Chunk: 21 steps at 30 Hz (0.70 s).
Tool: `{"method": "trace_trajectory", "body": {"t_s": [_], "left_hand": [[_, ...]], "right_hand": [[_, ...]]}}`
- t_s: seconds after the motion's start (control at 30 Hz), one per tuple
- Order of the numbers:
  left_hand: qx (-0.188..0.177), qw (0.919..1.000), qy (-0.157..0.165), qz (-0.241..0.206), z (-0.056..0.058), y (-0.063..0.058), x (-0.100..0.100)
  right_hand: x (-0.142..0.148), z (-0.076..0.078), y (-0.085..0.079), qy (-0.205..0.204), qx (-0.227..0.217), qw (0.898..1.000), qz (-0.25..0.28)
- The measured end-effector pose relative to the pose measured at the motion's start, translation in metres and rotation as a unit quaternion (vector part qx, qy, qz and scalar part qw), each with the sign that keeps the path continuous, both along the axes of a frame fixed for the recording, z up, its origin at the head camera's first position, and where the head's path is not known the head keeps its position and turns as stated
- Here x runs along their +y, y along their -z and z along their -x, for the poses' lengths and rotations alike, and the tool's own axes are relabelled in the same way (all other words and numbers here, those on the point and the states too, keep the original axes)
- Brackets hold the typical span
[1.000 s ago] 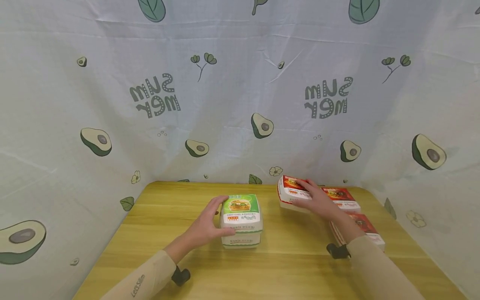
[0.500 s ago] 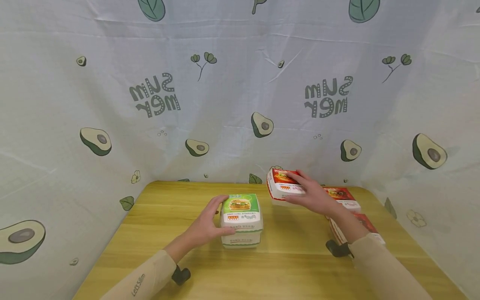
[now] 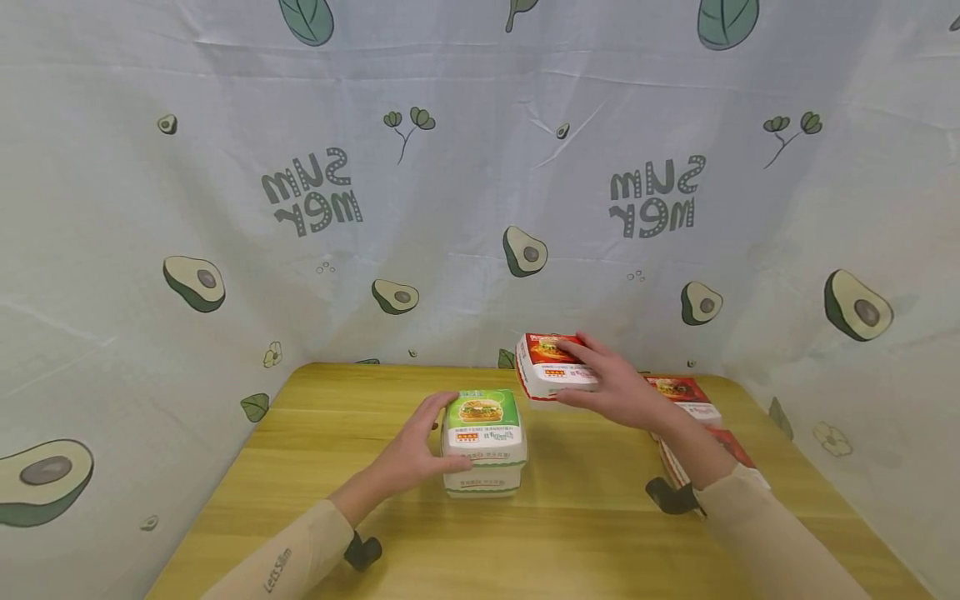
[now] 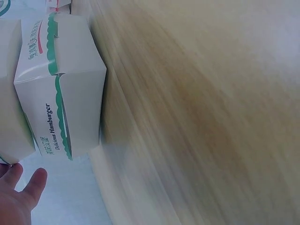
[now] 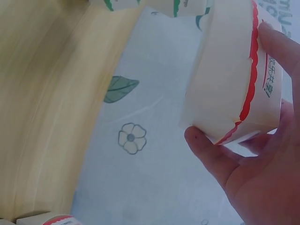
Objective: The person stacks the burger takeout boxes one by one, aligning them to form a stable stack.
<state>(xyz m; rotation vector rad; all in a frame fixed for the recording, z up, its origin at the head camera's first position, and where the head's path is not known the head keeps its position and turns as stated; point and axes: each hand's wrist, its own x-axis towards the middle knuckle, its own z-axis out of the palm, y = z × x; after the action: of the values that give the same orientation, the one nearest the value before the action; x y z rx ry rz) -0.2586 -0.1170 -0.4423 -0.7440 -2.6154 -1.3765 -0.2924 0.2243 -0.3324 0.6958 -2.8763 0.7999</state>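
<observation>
We face a pale hanging cloth point(image 3: 450, 192), printed with avocados, leaves and mirrored "summer" lettering, behind a yellowish wood-grain table point(image 3: 495, 554). Our left hand point(image 3: 408, 446) grasps the upper green box point(image 3: 483, 425), stacked on the lower green box point(image 4: 79, 112). Our right hand point(image 3: 618, 385) grips a red box point(image 3: 547, 367) above the tabletop; more red boxes point(image 3: 682, 392) rest towards the table's right edge.

A pale printed cloth point(image 3: 457, 187) fills the upper half and both side edges of the head view, with mirrored grey "summer" lettering point(image 3: 318, 208) at upper left and again at upper right. A large avocado print point(image 3: 45, 472) shows at lower left, a green leaf print point(image 3: 307, 21) at top left, and a yellowish wood-grain tabletop point(image 3: 465, 550) spans the lower middle.
</observation>
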Motion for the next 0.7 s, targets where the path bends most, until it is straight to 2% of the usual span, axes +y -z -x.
{"method": "trace_trajectory", "body": {"t_s": [0.3,0.7], "left_hand": [[-0.008,1.0000,-0.002,-0.003,-0.002,-0.001,0.001],[-0.016,0.9998,0.001,-0.009,-0.001,-0.002,0.002]], "right_hand": [[-0.015,-0.011,-0.011,-0.014,0.019,1.000,-0.015],[-0.037,-0.029,-0.019,-0.013,0.037,0.999,-0.025]]}}
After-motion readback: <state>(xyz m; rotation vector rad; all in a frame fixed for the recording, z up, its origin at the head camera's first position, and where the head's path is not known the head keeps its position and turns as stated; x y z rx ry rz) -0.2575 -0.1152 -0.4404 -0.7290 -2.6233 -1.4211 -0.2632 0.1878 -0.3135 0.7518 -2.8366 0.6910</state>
